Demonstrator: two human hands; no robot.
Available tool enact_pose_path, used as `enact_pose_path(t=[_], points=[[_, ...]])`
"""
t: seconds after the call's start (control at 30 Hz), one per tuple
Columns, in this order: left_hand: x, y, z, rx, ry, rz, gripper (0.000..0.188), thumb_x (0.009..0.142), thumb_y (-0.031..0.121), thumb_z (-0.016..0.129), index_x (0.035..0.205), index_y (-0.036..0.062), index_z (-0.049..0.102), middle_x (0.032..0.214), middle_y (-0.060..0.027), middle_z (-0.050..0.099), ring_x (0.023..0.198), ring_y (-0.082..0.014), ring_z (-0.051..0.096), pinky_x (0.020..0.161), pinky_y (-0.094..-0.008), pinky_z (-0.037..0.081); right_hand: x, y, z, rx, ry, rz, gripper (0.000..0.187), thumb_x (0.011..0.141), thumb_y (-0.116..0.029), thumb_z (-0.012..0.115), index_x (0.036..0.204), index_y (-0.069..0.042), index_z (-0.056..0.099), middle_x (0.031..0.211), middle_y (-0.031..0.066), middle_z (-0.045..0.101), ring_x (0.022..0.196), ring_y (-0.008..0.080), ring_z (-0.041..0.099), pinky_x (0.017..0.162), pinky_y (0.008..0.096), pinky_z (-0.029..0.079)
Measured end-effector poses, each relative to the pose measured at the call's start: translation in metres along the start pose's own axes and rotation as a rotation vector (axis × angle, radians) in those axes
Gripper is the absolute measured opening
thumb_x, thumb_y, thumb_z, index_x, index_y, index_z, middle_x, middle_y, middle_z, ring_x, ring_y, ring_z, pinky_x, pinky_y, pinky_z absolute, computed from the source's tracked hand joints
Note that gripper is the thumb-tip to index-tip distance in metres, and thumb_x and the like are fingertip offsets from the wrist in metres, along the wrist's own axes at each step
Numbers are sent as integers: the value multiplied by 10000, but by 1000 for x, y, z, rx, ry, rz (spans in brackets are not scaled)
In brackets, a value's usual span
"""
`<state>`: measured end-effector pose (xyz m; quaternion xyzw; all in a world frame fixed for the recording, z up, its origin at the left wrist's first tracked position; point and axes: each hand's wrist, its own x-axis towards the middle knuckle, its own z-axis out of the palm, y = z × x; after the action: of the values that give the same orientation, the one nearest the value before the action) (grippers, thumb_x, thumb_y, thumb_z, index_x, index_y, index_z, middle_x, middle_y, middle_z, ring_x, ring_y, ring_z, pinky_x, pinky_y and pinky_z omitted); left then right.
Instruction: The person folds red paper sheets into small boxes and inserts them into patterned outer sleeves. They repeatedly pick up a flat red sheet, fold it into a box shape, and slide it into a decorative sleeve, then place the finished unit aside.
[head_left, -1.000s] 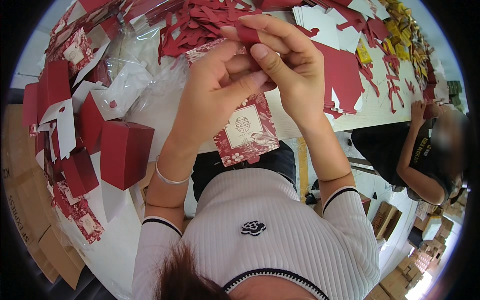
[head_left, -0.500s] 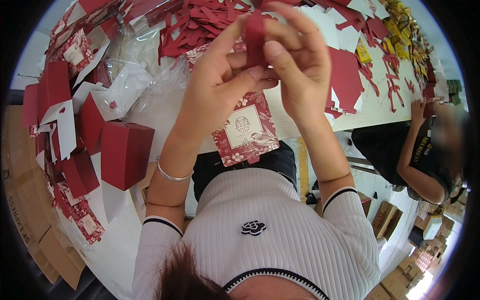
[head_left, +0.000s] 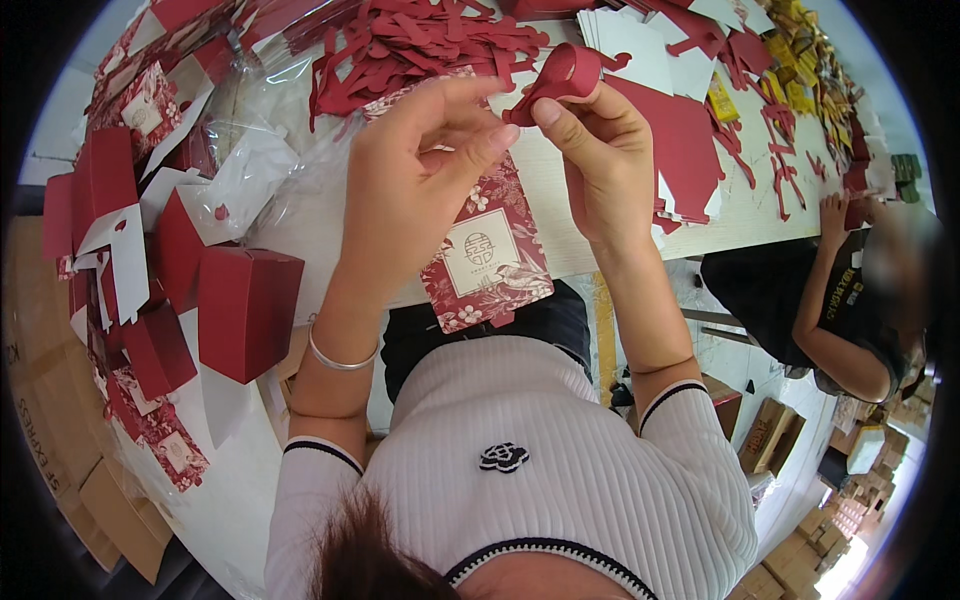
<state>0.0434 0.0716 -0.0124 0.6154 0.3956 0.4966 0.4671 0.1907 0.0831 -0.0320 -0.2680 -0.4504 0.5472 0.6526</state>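
Note:
My right hand pinches a red paper strip, bent round into a loop, between thumb and fingers. The strip's narrow end points left toward my left hand. That hand holds nothing; its fingers are apart, with the thumb tip close to the strip's end. Below both hands a flat red-and-cream printed card piece, with flowers and a bird, lies over the table's near edge. A large heap of red paper strips sits on the table beyond my hands.
Red boxes and clear plastic wrap crowd the left side. Stacked red card sheets lie right of my right hand, with yellow packets farther off. A co-worker sits at the far right. Brown cartons stand on the floor.
Both hands held the red strip upright together; now they have parted slightly. The left hand has let go and moved left, while the strip is looped in the right hand.

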Motion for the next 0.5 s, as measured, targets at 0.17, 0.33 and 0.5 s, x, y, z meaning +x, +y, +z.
enact_pose_path(t=[0.17, 0.33, 0.5], points=[[-3, -12, 11, -13, 209, 123, 135, 783, 11, 609, 899, -57, 610, 742, -73, 624, 602, -108, 601, 567, -214, 511, -2, 3, 2, 139, -86, 50, 146, 773, 28, 610, 914, 33, 574, 824, 70, 610, 715, 81, 575, 633, 195, 463], [-5, -12, 9, -134, 178, 50, 129, 781, -2, 605, 896, -61, 608, 751, -71, 622, 635, -107, 601, 591, -209, 511, -2, 2, 4, 53, -135, 96, 143, 776, 37, 602, 909, 34, 551, 809, 72, 606, 725, 92, 585, 614, 199, 482], [-4, -21, 1, -19, 146, 128, 126, 775, -8, 608, 895, -48, 607, 810, -69, 622, 712, -109, 600, 620, -211, 507, 1, 4, -3, -59, -173, 133, 138, 776, 46, 596, 899, 27, 534, 800, 64, 602, 735, 96, 587, 623, 204, 495]])
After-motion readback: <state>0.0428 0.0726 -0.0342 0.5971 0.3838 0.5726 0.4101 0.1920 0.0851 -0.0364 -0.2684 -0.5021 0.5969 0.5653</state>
